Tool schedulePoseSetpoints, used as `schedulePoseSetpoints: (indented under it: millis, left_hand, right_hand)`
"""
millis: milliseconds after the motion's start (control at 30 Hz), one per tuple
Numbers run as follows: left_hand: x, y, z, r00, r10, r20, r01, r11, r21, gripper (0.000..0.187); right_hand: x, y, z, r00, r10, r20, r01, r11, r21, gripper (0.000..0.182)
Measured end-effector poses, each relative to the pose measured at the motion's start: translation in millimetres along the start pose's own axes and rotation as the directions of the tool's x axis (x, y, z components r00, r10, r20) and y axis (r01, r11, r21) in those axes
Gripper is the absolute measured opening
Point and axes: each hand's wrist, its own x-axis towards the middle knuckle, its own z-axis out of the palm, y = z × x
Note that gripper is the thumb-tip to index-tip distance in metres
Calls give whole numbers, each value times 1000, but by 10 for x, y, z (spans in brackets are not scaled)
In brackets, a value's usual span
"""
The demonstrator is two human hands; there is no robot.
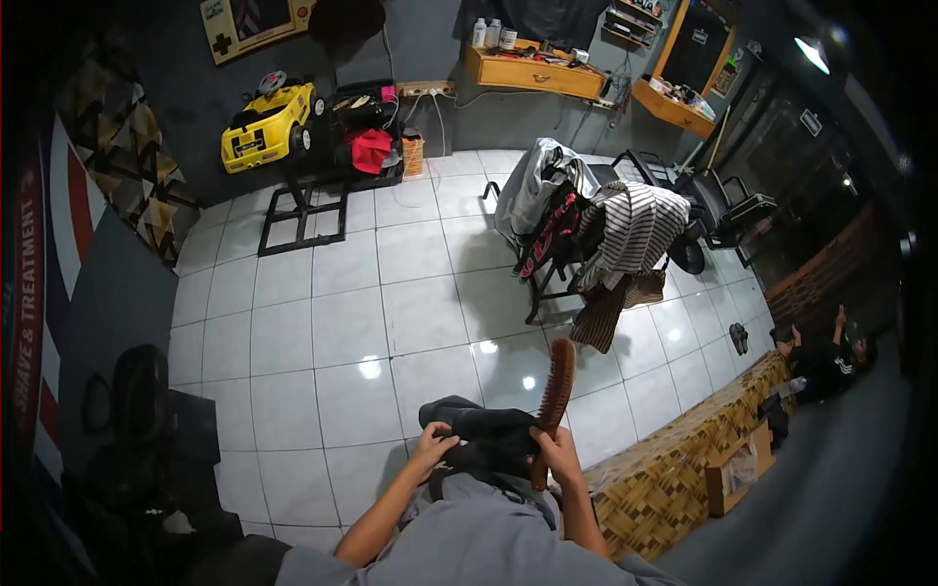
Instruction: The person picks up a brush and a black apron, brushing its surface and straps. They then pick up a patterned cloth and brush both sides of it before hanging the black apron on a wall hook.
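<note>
My right hand (558, 452) is closed around the lower part of a long, curved wooden brush (559, 381), which stands nearly upright with its dark bristles facing left. A black cloth (484, 426) spreads in front of my body between the two hands, and its right end reaches my right fingers. My left hand (434, 448) has its fingers pinched together on the left part of this cloth.
A chair draped with a striped cloth (640, 220) and a silvery cover (537, 181) stands ahead. A yellow toy car (269, 127) is at back left, above a black metal frame (303, 217). To the right, a person (831, 361) sits by a patterned bench (664, 469) holding a cardboard box (728, 483).
</note>
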Motion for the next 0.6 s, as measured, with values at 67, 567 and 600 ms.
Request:
schedulePoseSetpoints:
  millis: [67,567,600]
  left_hand:
    - [-82,-16,-1,1000,-6,25,6,1000,14,36]
    - [43,1654,898,660,751,12,-490,418,765,20]
    - [-223,1943,1171,616,787,39,-462,321,827,20]
  right_hand:
    - [236,272,-201,989,-101,-107,67,956,-286,21]
    - [1058,-905,-270,924,-381,-10,364,889,-278,18]
    - [918,-1221,-277,884,-467,-34,451,868,-210,16]
